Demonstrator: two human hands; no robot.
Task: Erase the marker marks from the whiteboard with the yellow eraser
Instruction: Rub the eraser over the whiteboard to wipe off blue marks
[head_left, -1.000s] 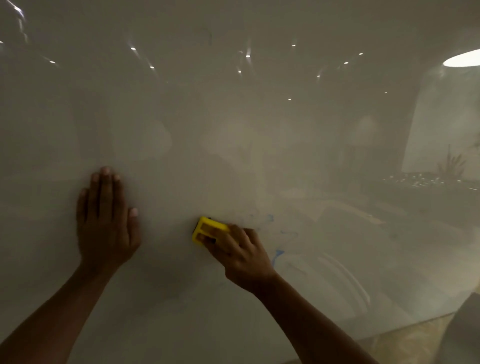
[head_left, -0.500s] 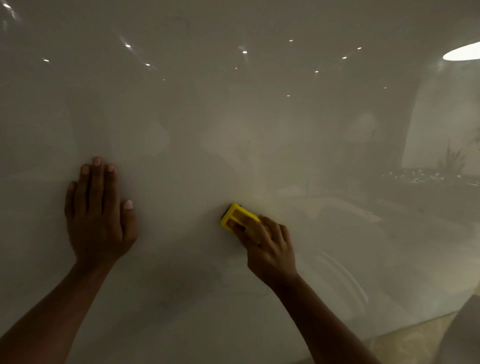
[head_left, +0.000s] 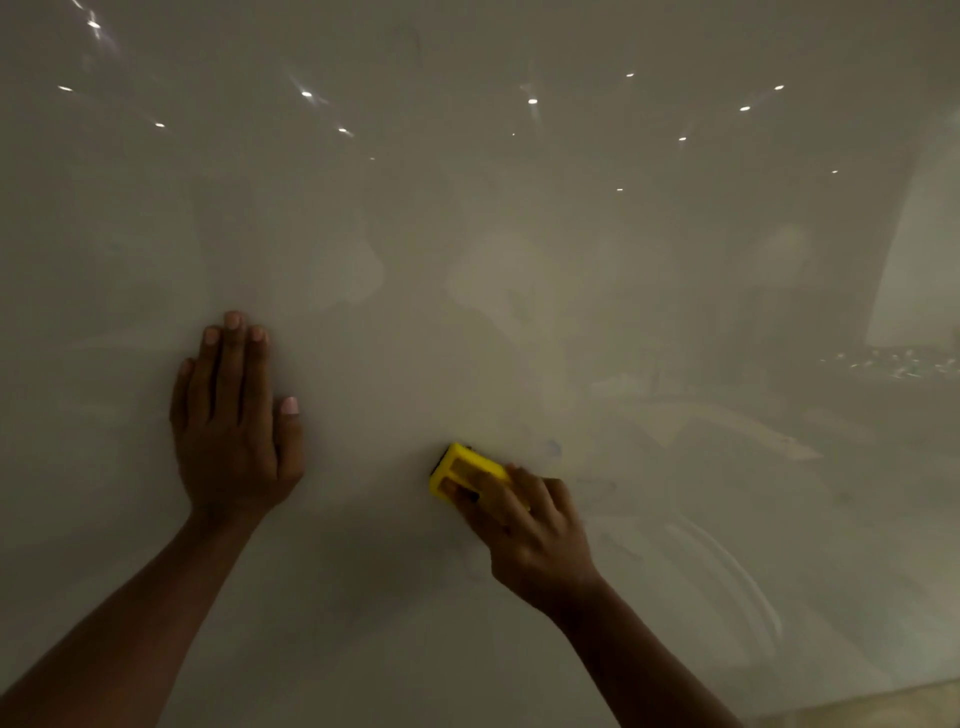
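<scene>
While the whiteboard fills nearly the whole view, these lines tell what the hands and the eraser are doing.

Whiteboard (head_left: 519, 260): a glossy pale surface, upright before the person, carrying reflections of ceiling lights and a dim room.

Yellow eraser (head_left: 460, 467): a small block lying flat against the board, low and just right of centre; its upper left half shows, the rest is under the fingers.

How the eraser will likely handle: light and rigid in its plastic shell, probably with a soft wiping face that cannot be seen; the smooth board should let it glide, so steady pressure from above matters more than a tight squeeze. The best hold is over the back, fingers along the long sides.

Right hand (head_left: 530, 530): fingers curled over the eraser's back, gripping and pressing it to the board, forearm rising from the lower right.

Left hand (head_left: 234, 421): flat on the board, fingers straight and close together, thumb out to the side, well apart from the eraser.

Marker marks (head_left: 555, 448): a faint blue smudge just beside the eraser's upper right; dim grey traces further right are too faint to be sure of.
</scene>
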